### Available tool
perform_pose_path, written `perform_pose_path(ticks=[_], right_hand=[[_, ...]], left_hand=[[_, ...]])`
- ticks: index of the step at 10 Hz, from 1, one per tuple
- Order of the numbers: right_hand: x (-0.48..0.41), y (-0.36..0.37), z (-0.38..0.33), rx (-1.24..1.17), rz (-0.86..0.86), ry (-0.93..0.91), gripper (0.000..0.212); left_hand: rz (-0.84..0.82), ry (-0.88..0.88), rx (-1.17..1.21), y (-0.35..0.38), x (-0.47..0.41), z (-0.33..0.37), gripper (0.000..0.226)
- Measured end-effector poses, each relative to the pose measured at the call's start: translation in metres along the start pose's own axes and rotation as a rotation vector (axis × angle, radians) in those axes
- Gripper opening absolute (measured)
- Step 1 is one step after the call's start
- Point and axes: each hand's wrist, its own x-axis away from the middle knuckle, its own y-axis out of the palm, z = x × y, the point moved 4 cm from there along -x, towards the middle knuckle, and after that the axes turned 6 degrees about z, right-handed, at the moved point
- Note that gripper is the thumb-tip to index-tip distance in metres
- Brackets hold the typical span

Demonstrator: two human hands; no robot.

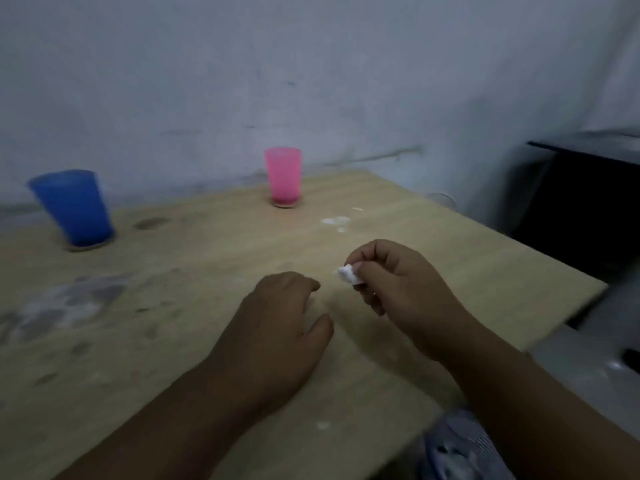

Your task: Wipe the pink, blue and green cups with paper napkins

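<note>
Pink cup (283, 176), head view: stands upright, mouth up, at the far middle of the table (450, 244), close to the wall (311, 81). Sits on a brownish round patch, coaster or stain, cannot tell which.

Blue cup (74, 209): stands mouth up at the far left, well apart from the pink cup. Looks tilted leftward, near the edge of the view. Sits on a similar round patch.

Napkin (349, 274): shows as a small white wad, up off the table at its near middle. Lies well short of both cups, nearer the pink cup than the blue cup.

Right hand (398, 289): comes in from the lower right on a bare forearm. Pinches the napkin between thumb tip and the tips of the first fingers, remaining fingers curled in beneath.

Left hand (280, 327): comes in from the lower left, palm down, low over the table; touching the wood or not, cannot tell. Holds nothing, fingers loosely curled and close together, thumb out to the right. Sits just beside the right hand, apart from it and from the napkin.

Table: light wood, marked with grey and dark smudges (69, 303) on the left side and an oval dark mark (151, 223) between the two cups. Carries white specks (334, 221) beyond the right hand, near the pink cup.

Dark furniture (588, 202): stands off the table's right edge, against the wall.

Cloth (460, 445): striped blue and white, blurred, at the lower right below the table's near edge.
</note>
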Motion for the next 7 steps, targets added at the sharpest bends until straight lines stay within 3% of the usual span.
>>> perform_pose_path(ticks=[1, 3, 4, 5, 6, 7], right_hand=[[0.016, -0.072, 0.025, 0.063, 0.282, -0.053, 0.008], [0.081, -0.181, 0.091, -0.068, 0.740, 0.090, 0.017], [0.105, -0.209, 0.136, 0.170, 0.834, 0.206, 0.021], [0.115, -0.212, 0.157, 0.369, 0.790, 0.302, 0.029], [0.111, -0.203, 0.148, 0.418, 0.788, 0.226, 0.031], [0.098, -0.185, 0.108, 0.379, 0.775, -0.019, 0.026]], left_hand=[[-0.110, 0.121, 0.024, 0.039, -0.019, 0.051, 0.056], [-0.229, 0.241, 0.031, 0.106, -0.031, 0.123, 0.059], [-0.224, 0.305, -0.053, 0.116, -0.028, 0.133, 0.064], [-0.216, 0.289, -0.017, 0.114, -0.031, 0.130, 0.067], [-0.210, 0.304, -0.007, 0.114, -0.033, 0.129, 0.064], [-0.196, 0.278, 0.034, 0.113, -0.033, 0.126, 0.062]])
